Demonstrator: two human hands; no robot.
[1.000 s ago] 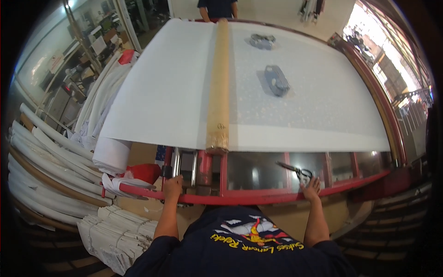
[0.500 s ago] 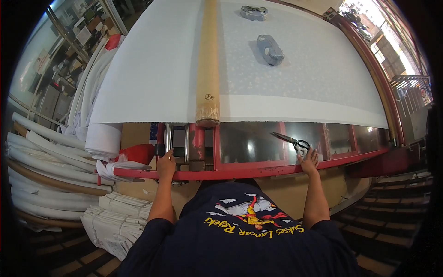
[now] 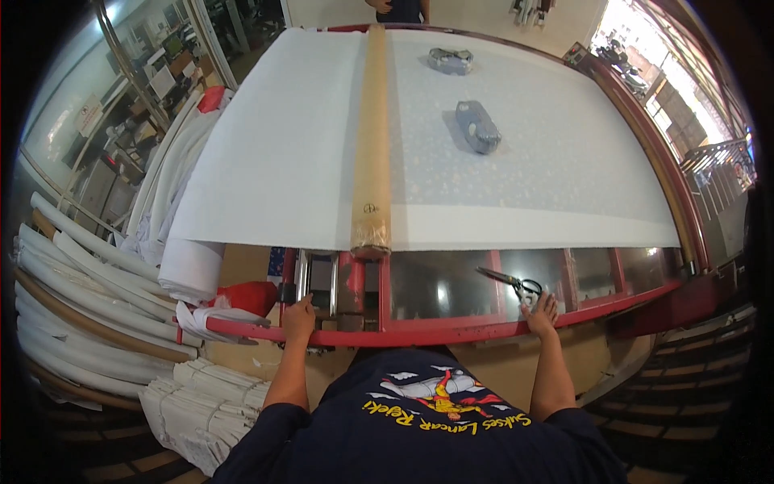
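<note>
My left hand (image 3: pixel 299 319) is closed over the red rail (image 3: pixel 419 334) at the table's near edge, beside the shiny metal rollers (image 3: pixel 304 274). My right hand (image 3: pixel 543 314) rests on the same rail farther right, its fingers spread. Just beyond those fingers lie scissors (image 3: pixel 511 280) with dark handles, blades pointing left, on the glass panels (image 3: pixel 439 282). A wide white fabric sheet (image 3: pixel 274 145) covers the table past the glass. Across it, pointing away from me, lies a long tan tube (image 3: pixel 372 153). Two grey-blue wrapped bundles (image 3: pixel 478 127) sit on the sheet's patterned right part.
White fabric rolls (image 3: pixel 89 306) are stacked at the left, with a tied bundle of white material (image 3: pixel 201 395) in front. A red cloth (image 3: pixel 247 298) hangs by the rail's left end. A dark red beam (image 3: pixel 645 129) borders the table's right. Another person (image 3: pixel 399 10) stands at the far end.
My view has tilted up, so the table sits lower in the picture and the far person shows. Both hands remain at about the same places on the rail; the scissors have not moved.
</note>
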